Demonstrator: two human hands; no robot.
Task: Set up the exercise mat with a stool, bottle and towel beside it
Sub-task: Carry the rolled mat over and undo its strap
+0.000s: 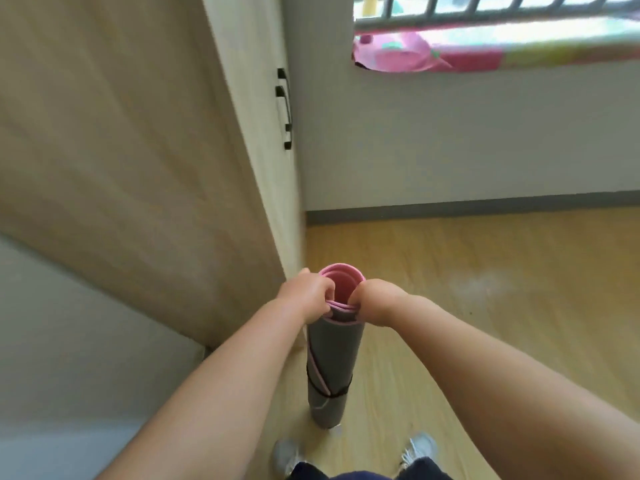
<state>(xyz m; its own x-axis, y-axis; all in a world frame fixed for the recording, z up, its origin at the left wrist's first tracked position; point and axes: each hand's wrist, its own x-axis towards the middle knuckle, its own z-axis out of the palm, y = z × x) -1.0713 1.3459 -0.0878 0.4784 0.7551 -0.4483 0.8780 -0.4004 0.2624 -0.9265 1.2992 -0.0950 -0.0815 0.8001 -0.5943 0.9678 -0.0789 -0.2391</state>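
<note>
Rolled exercise mat, standing on end

We see it grey outside, pink inside — wound tight, a black strap round its lower part, top end open toward us, bottom end down at the wooden floor.

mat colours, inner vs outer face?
Head view: the rolled exercise mat is grey outside and pink inside, the pink showing at its open top end.
</note>
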